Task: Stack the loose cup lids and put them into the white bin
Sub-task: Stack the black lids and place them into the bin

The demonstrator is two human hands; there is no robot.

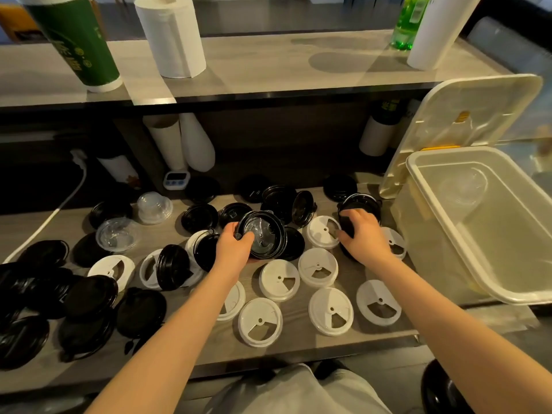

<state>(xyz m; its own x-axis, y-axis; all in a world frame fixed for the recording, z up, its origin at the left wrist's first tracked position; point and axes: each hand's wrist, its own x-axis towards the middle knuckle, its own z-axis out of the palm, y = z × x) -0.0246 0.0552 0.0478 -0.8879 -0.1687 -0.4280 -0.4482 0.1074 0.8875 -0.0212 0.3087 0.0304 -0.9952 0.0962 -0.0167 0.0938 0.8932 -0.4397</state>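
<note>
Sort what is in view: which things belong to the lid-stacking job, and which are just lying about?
Job: left hand holding a black lid; right hand gripping a black lid stack; loose white lids; clear dome lids; white bin.
Lying about: paper towel roll; green bottle; timer; white cable.

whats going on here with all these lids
A person is gathering cup lids scattered over the counter. The left hand holds a tilted black lid, and the right hand grips a black stack nearer the white bin. Many white lids and more black ones lie loose. The bin stands open on the right and looks almost empty.
</note>
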